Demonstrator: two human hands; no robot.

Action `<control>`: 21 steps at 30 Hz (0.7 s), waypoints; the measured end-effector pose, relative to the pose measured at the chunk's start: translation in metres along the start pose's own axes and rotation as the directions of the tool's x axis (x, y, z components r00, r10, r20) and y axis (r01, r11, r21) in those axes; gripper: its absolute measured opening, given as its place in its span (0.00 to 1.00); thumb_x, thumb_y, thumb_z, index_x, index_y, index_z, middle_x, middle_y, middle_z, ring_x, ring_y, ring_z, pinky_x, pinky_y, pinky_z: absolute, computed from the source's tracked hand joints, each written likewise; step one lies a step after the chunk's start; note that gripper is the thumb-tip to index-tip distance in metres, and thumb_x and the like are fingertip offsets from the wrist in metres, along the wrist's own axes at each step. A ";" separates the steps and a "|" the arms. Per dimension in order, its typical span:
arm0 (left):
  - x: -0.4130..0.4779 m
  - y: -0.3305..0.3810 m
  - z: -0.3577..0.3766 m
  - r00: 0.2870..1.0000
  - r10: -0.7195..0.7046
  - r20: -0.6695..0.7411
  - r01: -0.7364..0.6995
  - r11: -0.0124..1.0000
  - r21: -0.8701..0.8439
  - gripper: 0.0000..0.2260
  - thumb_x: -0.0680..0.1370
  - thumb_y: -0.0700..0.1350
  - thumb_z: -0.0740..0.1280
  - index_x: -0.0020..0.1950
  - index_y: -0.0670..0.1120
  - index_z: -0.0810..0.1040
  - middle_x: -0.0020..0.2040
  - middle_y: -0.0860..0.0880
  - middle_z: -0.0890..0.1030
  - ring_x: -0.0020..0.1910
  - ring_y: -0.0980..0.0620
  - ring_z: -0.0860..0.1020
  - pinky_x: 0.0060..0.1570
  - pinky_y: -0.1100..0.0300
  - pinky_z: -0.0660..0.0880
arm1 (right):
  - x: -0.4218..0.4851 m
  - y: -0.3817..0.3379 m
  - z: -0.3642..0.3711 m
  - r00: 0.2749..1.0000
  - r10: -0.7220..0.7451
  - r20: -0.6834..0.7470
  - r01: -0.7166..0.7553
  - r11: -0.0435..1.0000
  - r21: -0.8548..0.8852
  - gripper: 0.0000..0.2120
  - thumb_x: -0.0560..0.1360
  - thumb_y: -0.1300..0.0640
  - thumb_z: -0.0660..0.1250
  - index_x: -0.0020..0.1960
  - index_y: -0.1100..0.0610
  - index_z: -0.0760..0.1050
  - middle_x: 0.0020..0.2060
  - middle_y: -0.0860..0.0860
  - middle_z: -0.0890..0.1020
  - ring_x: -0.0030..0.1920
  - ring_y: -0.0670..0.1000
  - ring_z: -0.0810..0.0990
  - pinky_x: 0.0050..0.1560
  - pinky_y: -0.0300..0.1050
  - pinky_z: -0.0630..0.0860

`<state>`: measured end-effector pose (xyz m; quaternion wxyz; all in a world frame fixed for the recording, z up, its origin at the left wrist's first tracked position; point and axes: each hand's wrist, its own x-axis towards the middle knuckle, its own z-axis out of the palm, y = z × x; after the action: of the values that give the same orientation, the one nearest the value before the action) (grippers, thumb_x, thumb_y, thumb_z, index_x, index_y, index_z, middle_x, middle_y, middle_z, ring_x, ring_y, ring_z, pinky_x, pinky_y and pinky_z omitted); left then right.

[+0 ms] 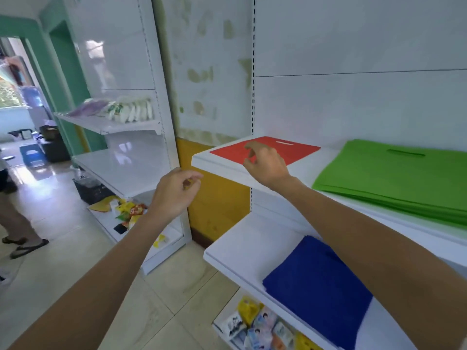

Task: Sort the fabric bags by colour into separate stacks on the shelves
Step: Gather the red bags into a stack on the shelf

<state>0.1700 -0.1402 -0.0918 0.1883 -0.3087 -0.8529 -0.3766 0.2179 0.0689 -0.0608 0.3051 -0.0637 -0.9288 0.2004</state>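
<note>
A red fabric bag (298,150) lies flat at the left end of the upper white shelf (217,162). To its right on the same shelf sits a stack of green bags (394,178). A stack of blue bags (318,286) lies on the lower shelf (237,253). My right hand (265,164) hovers over the near edge of the red bag with loosely curled fingers, holding nothing. My left hand (177,193) hangs in the air left of the shelf corner, fingers loosely curled, holding nothing.
Snack packets (260,324) fill the bottom shelf below the blue bags. A second white shelf unit (126,157) stands to the left with white packets and loose snacks low down. A person's legs in sandals (17,238) stand at the far left on the tiled floor.
</note>
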 end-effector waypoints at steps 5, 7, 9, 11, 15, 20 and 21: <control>0.051 -0.008 0.028 0.999 -0.007 0.032 0.008 0.999 -0.039 0.09 0.77 0.43 0.64 0.55 0.47 0.81 0.52 0.49 0.78 0.47 0.53 0.75 0.50 0.59 0.74 | 0.048 0.027 0.001 0.996 0.085 0.000 -0.085 0.996 0.002 0.17 0.75 0.60 0.60 0.64 0.59 0.70 0.48 0.54 0.81 0.50 0.55 0.79 0.49 0.49 0.76; 0.070 -0.016 0.039 1.000 -0.011 0.020 0.012 0.998 -0.064 0.09 0.78 0.43 0.64 0.55 0.47 0.80 0.52 0.49 0.78 0.48 0.53 0.75 0.51 0.58 0.74 | 0.062 0.035 0.008 0.996 0.093 -0.010 -0.093 0.996 -0.011 0.17 0.75 0.60 0.60 0.64 0.59 0.70 0.48 0.54 0.81 0.50 0.55 0.78 0.50 0.51 0.77; 0.086 -0.026 0.052 0.999 0.000 0.043 0.004 0.997 -0.081 0.09 0.77 0.43 0.64 0.56 0.48 0.80 0.53 0.49 0.77 0.48 0.53 0.75 0.51 0.56 0.75 | 0.071 0.046 0.018 0.993 0.115 -0.020 -0.115 0.993 -0.032 0.17 0.75 0.60 0.60 0.64 0.59 0.71 0.49 0.53 0.81 0.51 0.55 0.78 0.51 0.50 0.76; 0.103 -0.038 0.065 0.997 0.024 0.072 -0.017 0.995 -0.093 0.09 0.77 0.43 0.64 0.56 0.48 0.80 0.53 0.49 0.78 0.47 0.54 0.75 0.49 0.57 0.75 | 0.079 0.057 0.027 0.986 0.166 -0.025 -0.168 0.984 -0.063 0.18 0.74 0.60 0.60 0.64 0.58 0.71 0.52 0.53 0.80 0.54 0.55 0.77 0.53 0.49 0.74; 0.151 -0.065 0.089 0.991 0.068 0.114 -0.056 0.992 -0.109 0.10 0.77 0.43 0.63 0.57 0.47 0.79 0.54 0.49 0.78 0.49 0.54 0.74 0.50 0.57 0.74 | 0.102 0.083 0.031 0.932 0.349 -0.099 -0.362 0.913 -0.188 0.18 0.76 0.57 0.60 0.64 0.61 0.69 0.56 0.58 0.76 0.58 0.58 0.74 0.52 0.49 0.71; 0.224 -0.092 0.119 0.978 0.114 0.173 -0.088 0.985 -0.150 0.10 0.77 0.43 0.64 0.57 0.45 0.78 0.54 0.45 0.79 0.51 0.48 0.77 0.52 0.54 0.74 | 0.117 0.118 0.027 0.717 0.645 -0.264 -0.694 0.622 -0.364 0.24 0.79 0.48 0.56 0.66 0.65 0.65 0.65 0.62 0.68 0.67 0.61 0.64 0.65 0.54 0.64; 0.238 -0.096 0.126 0.972 0.121 0.203 -0.096 0.987 -0.125 0.11 0.77 0.44 0.63 0.58 0.45 0.77 0.55 0.44 0.78 0.53 0.46 0.77 0.52 0.53 0.73 | 0.115 0.123 0.027 0.661 0.695 -0.283 -0.740 0.541 -0.400 0.25 0.79 0.47 0.54 0.67 0.65 0.65 0.66 0.62 0.67 0.67 0.61 0.64 0.65 0.54 0.63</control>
<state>-0.0806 -0.0038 -0.0916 0.0996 -0.4032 -0.8268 -0.3793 0.1089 0.2001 -0.0691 0.2112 -0.5211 -0.8243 0.0662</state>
